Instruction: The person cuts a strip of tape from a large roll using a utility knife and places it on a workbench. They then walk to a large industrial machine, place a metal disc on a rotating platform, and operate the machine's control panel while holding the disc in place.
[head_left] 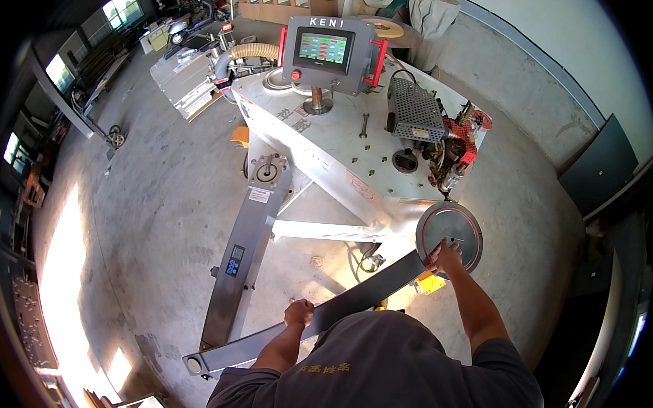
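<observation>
A long dark grey swing arm runs slantwise in front of me, jointed at its left end to a second grey arm. At its right end sits a round grey disc with a red ring. My left hand is closed at the far edge of the swing arm; its fingertips are hidden. My right hand rests over the disc's near left part, where it meets the swing arm. Its fingers are bent together near the disc's centre, and what they hold, if anything, is too small to make out.
A white machine table stands ahead, carrying a control screen with red handles, a wrench and a perforated metal box. Yellow-orange parts show below the disc. A dark panel leans on the right wall.
</observation>
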Motion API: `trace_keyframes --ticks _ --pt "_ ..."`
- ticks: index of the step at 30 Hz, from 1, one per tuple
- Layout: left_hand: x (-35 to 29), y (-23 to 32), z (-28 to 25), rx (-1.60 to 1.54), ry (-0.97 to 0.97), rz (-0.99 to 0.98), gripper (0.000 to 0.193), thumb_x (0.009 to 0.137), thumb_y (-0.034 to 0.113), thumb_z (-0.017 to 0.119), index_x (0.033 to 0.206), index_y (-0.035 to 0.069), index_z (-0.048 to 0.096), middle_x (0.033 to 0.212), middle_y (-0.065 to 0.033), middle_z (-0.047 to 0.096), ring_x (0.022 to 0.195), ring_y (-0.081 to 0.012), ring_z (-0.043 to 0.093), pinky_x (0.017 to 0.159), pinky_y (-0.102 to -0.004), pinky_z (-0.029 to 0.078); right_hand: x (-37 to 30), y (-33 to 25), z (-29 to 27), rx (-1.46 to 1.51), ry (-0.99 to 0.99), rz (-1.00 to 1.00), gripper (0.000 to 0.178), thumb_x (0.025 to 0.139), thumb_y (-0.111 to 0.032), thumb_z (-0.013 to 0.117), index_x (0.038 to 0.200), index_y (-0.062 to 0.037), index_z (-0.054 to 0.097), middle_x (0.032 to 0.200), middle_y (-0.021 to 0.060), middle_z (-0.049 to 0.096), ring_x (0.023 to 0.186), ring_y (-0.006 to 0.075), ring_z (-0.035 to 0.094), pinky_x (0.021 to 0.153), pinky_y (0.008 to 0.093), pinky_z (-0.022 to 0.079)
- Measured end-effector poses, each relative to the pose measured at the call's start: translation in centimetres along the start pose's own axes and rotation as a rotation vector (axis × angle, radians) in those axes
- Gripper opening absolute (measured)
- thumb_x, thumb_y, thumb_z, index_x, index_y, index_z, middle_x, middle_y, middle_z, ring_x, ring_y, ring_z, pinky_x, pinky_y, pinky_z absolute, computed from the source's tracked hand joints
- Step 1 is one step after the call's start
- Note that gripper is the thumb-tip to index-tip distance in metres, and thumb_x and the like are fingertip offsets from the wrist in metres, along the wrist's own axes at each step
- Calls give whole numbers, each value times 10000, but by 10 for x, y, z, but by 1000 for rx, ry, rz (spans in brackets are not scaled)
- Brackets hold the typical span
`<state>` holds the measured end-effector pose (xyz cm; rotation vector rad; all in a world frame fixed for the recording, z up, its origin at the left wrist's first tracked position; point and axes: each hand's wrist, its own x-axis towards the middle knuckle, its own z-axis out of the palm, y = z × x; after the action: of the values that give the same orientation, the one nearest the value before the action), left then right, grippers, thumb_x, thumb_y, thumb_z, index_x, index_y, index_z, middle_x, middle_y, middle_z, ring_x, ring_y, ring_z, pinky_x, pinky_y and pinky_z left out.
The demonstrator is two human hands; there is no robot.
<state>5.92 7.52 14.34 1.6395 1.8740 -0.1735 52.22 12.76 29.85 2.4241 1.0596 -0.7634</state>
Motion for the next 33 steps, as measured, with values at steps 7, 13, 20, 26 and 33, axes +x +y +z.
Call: trace_keyframes --ticks 7,13,20,26,33 --pt "1 -1 2 11 8 22 455 901 381 344 997 101 690 1024 -162 676 958 -344 642 847 -441 503 -2 1 -1 7 5 -7 1375 513 -419 920 1512 -134 20 1523 314 55 1374 486 232 1049 459 396" --pt "-1 1 0 13 14 22 452 896 373 344 992 99 691 1024 -160 676 965 -342 639 850 -444 504 0 2 0 8 -3 -18 1369 515 -417 920 1510 -125 27 1517 326 50 1369 494 236 1052 470 389" --pt "-1 1 -1 -2 9 10 433 883 371 368 950 80 680 1027 -163 667 973 -347 628 858 -447 491 -3 0 -3 10 -9 -17 1363 525 -412 917 1510 -128 19 1519 323 46 1372 490 231 1056 473 384" --pt "0 2 1 -9 17 11 429 881 371 369 949 86 683 1012 -162 672 969 -348 628 855 -443 492 13 9 9 -38 33 -23 1431 453 -499 916 1510 -131 24 1513 322 102 1338 504 298 1013 476 431" --pt "0 -3 1 -5 11 16 435 885 378 363 967 97 685 1016 -158 673 967 -346 630 851 -441 496 -3 -2 -1 11 3 -12 1348 512 -414 920 1509 -135 57 1530 299 50 1383 488 200 1043 473 402"
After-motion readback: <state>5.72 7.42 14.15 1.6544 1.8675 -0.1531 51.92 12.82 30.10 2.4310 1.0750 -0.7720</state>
